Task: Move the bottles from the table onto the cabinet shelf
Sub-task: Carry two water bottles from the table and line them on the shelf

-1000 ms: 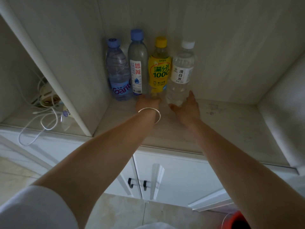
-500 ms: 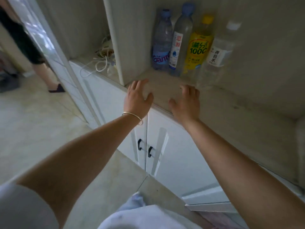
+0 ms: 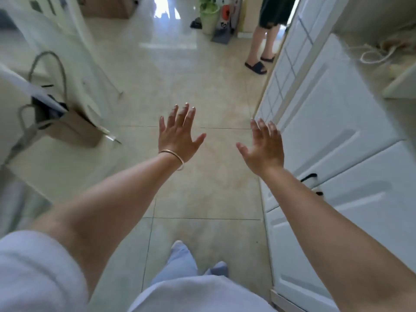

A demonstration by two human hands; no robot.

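At the bottom of the frame, my pale trousers (image 3: 180, 273) and one foot stand on the beige tiled floor (image 3: 202, 176). My two forearms run up from the lower corners toward the centre of the frame; a pale short sleeve (image 3: 33, 271) covers the upper left arm at lower left.

My left hand (image 3: 177, 134), at centre frame, is spread wide with fingers apart, palm down, and holds nothing. A thin metal bangle (image 3: 173, 155) sits on its wrist. My right hand (image 3: 263, 147), just right of centre, is likewise spread wide and empty. The hands are apart from each other and both are over bare floor.

The white cabinet (image 3: 337, 136) fills the right side of the frame, with its lower doors shut and dark handles (image 3: 311, 176) beside my right forearm. Its shelf (image 3: 398, 84) shows only at the upper right, where a coil of white cable (image 3: 380, 52) lies. No bottle is in view (the frame is blurred).

At left, a brown paper bag (image 3: 74, 129) stands on the floor. At the top, a second person's legs in dark slippers (image 3: 256, 67) stand beside the cabinet, with a green bin (image 3: 209, 19) further back.
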